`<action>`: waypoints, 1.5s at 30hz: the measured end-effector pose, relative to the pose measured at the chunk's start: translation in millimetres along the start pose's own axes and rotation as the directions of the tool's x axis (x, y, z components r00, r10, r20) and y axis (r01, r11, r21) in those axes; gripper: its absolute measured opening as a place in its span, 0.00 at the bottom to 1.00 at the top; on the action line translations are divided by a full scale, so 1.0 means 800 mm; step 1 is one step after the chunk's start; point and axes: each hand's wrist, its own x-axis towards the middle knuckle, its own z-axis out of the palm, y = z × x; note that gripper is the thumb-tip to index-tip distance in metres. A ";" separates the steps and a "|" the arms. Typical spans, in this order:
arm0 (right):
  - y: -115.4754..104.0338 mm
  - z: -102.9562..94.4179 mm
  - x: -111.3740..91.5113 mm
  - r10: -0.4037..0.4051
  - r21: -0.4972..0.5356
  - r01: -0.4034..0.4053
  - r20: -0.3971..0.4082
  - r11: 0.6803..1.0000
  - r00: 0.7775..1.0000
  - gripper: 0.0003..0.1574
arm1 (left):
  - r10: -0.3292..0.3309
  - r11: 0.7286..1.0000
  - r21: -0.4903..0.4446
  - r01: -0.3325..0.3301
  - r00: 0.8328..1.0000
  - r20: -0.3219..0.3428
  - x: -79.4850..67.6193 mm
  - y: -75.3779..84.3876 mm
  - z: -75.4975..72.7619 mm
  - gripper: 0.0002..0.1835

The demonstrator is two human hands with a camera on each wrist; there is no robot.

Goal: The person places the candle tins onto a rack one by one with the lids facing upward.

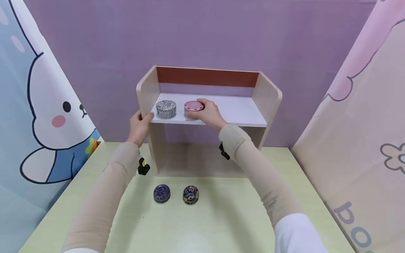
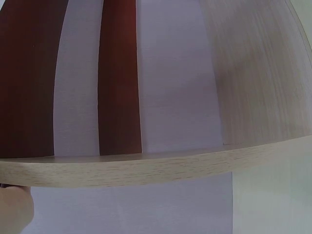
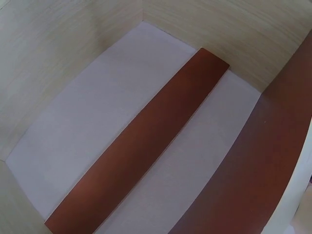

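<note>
On the white upper board of a small wooden shelf (image 1: 234, 109), my right hand (image 1: 211, 114) holds a pink round tin (image 1: 193, 105) between thumb and fingers, close over the board near its front edge. A grey-and-white patterned round tin (image 1: 166, 109) stands to its left. My left hand (image 1: 139, 127) grips the front edge of the shelf's left side panel (image 1: 148, 91), thumb on the inner side. In the left wrist view, part of the left hand (image 2: 14, 209) shows at the lower left, against the panel edge. The right wrist view looks into the lower compartment, the tin out of sight.
A purple round tin (image 1: 161, 193) and a dark blue, gold-patterned round tin (image 1: 191, 195) lie on the pale green table (image 1: 177, 232) before the shelf. A purple backdrop (image 1: 205, 35) hangs behind it, with printed cloths (image 1: 63, 140) at both sides.
</note>
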 end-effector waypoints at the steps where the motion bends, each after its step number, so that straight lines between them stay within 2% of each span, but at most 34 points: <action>1: 0.000 0.000 0.000 0.000 0.001 0.000 0.002 1.000 1.000 0.49 | 0.000 1.000 -0.001 0.000 1.000 -0.001 0.000 0.000 -0.001 0.27; 8: -0.001 0.004 0.001 -0.004 0.013 0.004 0.023 1.000 1.000 0.50 | 0.009 1.000 -0.003 -0.009 1.000 -0.027 -0.002 -0.001 -0.004 0.26; 14: 0.006 0.002 0.000 -0.002 -0.006 0.002 0.024 1.000 1.000 0.51 | 0.019 1.000 -0.019 -0.020 0.999 -0.038 -0.006 -0.003 0.003 0.25; 21: 0.015 -0.004 -0.009 0.025 -0.027 -0.025 0.035 0.999 0.999 0.52 | 0.028 1.000 0.014 -0.028 0.999 -0.019 -0.012 -0.010 0.015 0.24; 27: 0.019 -0.004 -0.012 0.009 -0.032 -0.008 0.032 0.999 0.999 0.52 | 0.048 0.999 0.019 -0.047 0.999 -0.022 -0.014 -0.010 0.017 0.23; 33: 0.020 -0.006 -0.012 0.018 -0.029 -0.017 0.032 0.999 0.999 0.56 | 0.032 0.999 0.019 -0.032 0.999 -0.008 -0.014 -0.010 0.017 0.24; 40: 0.018 -0.006 -0.013 0.012 0.006 -0.012 0.040 1.000 0.999 0.57 | 0.035 0.999 0.004 -0.035 0.999 -0.021 -0.013 -0.010 0.015 0.24; 45: 0.016 -0.004 -0.018 0.005 0.094 -0.004 -0.007 0.996 1.000 0.54 | 0.030 1.000 -0.003 -0.030 0.999 -0.021 -0.013 -0.009 0.012 0.24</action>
